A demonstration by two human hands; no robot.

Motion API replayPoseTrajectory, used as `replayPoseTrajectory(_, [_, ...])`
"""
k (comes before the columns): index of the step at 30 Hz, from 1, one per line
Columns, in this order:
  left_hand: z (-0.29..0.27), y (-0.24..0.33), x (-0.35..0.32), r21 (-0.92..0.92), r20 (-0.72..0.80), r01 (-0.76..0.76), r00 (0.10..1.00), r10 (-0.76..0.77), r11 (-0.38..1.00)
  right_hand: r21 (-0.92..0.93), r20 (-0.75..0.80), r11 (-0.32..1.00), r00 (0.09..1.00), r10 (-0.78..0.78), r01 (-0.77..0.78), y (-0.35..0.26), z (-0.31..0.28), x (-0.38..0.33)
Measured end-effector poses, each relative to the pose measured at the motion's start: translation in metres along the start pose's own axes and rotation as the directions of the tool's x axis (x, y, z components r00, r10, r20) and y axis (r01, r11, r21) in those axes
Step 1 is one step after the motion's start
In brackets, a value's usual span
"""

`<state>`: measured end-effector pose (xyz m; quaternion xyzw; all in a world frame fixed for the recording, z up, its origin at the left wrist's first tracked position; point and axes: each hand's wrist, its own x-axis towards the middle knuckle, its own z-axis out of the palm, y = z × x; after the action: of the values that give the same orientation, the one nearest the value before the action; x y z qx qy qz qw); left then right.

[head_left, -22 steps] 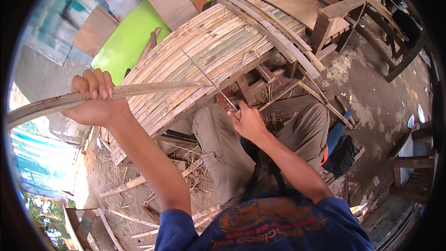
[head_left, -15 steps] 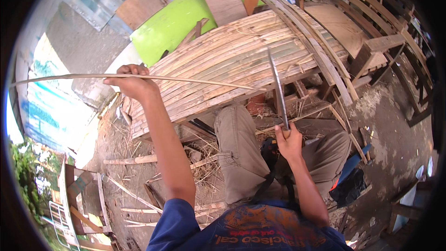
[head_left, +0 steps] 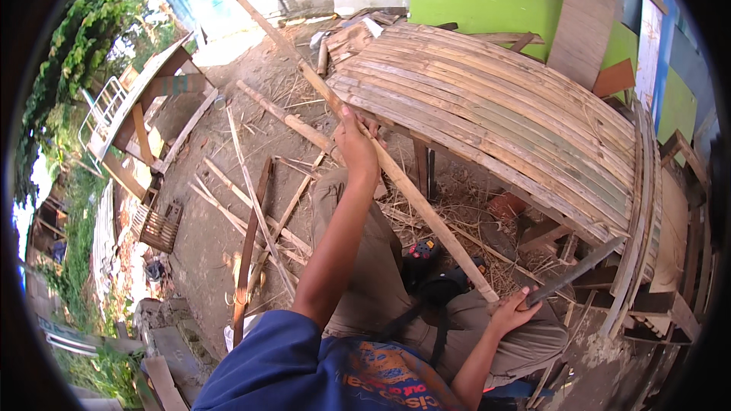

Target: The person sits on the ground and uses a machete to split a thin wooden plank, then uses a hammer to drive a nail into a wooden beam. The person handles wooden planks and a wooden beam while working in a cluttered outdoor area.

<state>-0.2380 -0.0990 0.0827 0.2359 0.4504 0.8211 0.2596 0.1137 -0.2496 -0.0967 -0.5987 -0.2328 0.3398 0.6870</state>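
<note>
A long bamboo strip (head_left: 426, 217) slants across my body, its far end out over the ground at the upper left. Around its middle my left hand (head_left: 356, 137) is closed. My right hand (head_left: 514, 312), over my right thigh, grips the handle of a machete (head_left: 575, 270), whose dark blade points up and to the right toward the slatted table's corner. The strip's near end comes down right beside my right hand; whether they touch I cannot tell. Beyond both hands stands a low table of bamboo slats (head_left: 487, 99).
Several bamboo poles (head_left: 285, 118) and strips lie on the dirt at left, with shavings under the table. Long curved strips (head_left: 638, 205) rest across the table's right end. A wooden bench frame (head_left: 678, 304) is at the far right, and a slatted crate (head_left: 158, 224) at left.
My view has swung left. The bamboo strip has gone from lying level above the table to slanting down toward my right hand. The machete has tipped from upright to pointing right.
</note>
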Motion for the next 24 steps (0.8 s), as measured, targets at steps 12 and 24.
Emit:
replayPoseTrajectory(12, [-0.184, -0.094, 0.034, 0.494, -0.195, 0.167, 0.978, -0.079, 0.853, 0.101, 0.326, 0.990, 0.937, -0.127, 0.099, 0.004, 0.045, -0.002])
replayPoseTrajectory(24, [-0.244, -0.053, 0.113, 0.918, -0.003, 0.140, 0.938, -0.347, 0.370, -0.096, 0.499, 0.995, 0.866, 0.017, 0.036, 0.005, 0.088, -0.047])
